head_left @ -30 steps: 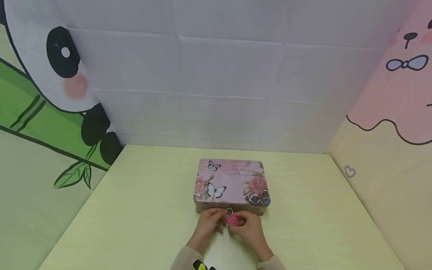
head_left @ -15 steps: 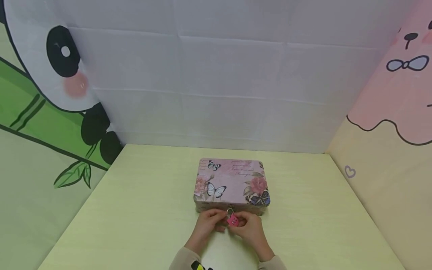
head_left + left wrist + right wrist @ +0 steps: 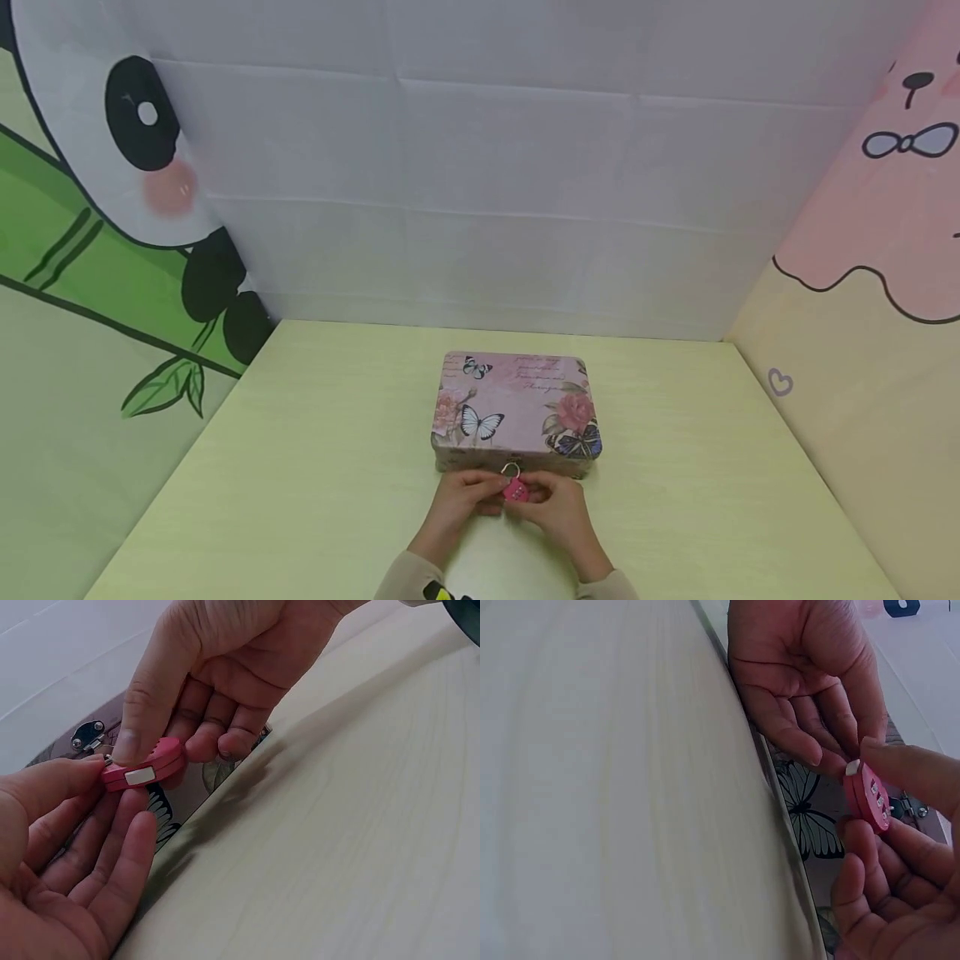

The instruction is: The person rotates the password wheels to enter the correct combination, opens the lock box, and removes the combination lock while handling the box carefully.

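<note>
A pink combination padlock with number dials and a white tab is at the front of a pink tin box decorated with butterflies and roses. Its silver shackle stands up at the box's front, with a gap visible at its left side. My left hand pinches the padlock's left side between thumb and fingers. From the other side, my right hand grips the body, thumb on top and fingers beneath. In the left wrist view a metal latch shows beside the padlock; whether the shackle passes through it cannot be told.
The box stands on a pale yellow table, with its front toward me. A white sheet hangs behind the table. Printed panels with a panda and a pink animal flank the sides.
The shackle now appears shifted against the padlock body, with a gap at its left. The padlock and both hands have moved very slightly; the box stays in place.
</note>
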A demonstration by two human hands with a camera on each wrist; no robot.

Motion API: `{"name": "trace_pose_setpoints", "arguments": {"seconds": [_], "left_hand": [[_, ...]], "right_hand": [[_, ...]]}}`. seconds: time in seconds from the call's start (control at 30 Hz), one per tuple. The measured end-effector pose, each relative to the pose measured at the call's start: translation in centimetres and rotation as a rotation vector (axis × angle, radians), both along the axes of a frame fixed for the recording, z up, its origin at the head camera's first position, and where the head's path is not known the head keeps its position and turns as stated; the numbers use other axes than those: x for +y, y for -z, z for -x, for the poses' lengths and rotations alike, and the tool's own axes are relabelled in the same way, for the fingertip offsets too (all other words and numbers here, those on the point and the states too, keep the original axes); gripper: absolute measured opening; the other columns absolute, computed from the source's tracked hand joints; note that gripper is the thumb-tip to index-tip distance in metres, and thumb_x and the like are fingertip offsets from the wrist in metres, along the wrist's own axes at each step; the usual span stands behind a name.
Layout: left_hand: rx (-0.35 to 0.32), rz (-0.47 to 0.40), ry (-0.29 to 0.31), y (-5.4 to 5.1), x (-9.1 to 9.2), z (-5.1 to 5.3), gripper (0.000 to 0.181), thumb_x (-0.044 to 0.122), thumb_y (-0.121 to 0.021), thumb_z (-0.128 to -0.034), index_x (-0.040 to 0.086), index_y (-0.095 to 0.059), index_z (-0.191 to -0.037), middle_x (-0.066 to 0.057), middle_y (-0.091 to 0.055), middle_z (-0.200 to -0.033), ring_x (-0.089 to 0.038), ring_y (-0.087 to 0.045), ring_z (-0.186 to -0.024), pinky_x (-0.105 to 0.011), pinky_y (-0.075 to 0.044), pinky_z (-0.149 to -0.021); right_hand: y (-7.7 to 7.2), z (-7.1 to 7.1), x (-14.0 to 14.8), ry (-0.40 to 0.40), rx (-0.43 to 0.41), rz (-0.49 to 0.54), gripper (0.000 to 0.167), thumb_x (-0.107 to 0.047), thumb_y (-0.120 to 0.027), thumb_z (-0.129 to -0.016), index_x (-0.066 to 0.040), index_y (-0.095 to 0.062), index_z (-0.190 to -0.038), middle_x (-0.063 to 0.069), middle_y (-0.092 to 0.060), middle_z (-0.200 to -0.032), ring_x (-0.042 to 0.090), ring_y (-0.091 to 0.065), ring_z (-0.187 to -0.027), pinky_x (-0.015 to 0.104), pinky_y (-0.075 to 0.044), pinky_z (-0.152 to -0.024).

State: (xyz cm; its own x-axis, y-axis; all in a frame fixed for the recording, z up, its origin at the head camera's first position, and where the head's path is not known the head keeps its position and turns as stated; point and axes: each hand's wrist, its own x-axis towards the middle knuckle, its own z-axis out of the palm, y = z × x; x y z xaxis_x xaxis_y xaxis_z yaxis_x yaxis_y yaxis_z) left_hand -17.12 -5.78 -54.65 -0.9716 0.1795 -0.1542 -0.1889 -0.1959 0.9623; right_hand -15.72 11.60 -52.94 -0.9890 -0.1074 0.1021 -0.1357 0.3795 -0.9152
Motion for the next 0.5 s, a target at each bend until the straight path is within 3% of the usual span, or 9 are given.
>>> {"name": "trace_pose_setpoints", "arguments": {"seconds": [0.2,0.5], "left_hand": [[-0.001,-0.039,-0.003,0.09,-0.03,-0.10,0.024,-0.002,-0.068,-0.0895,-0.023,-0.064,-0.102,-0.009,-0.073,-0.082,-0.011,-0.068,-0.069,-0.027,-0.061,-0.063],[-0.002,-0.063,-0.008,0.06,-0.09,-0.05,0.023,-0.004,-0.066,-0.0892,-0.024,-0.063,-0.101,-0.009,-0.073,-0.082,-0.010,-0.069,-0.068,-0.023,-0.060,-0.061]], "right_hand": [[-0.08,0.11,0.14,0.005,-0.057,0.112,0.026,-0.006,-0.081,-0.081,0.011,-0.072,-0.098,0.014,-0.073,-0.082,0.008,-0.065,-0.067,0.020,-0.055,-0.058],[-0.33,0.49,-0.08,0.039,-0.072,0.165,0.018,-0.008,-0.068,-0.093,0.010,-0.073,-0.095,0.015,-0.073,-0.081,0.009,-0.063,-0.064,0.021,-0.055,-0.057]]}}
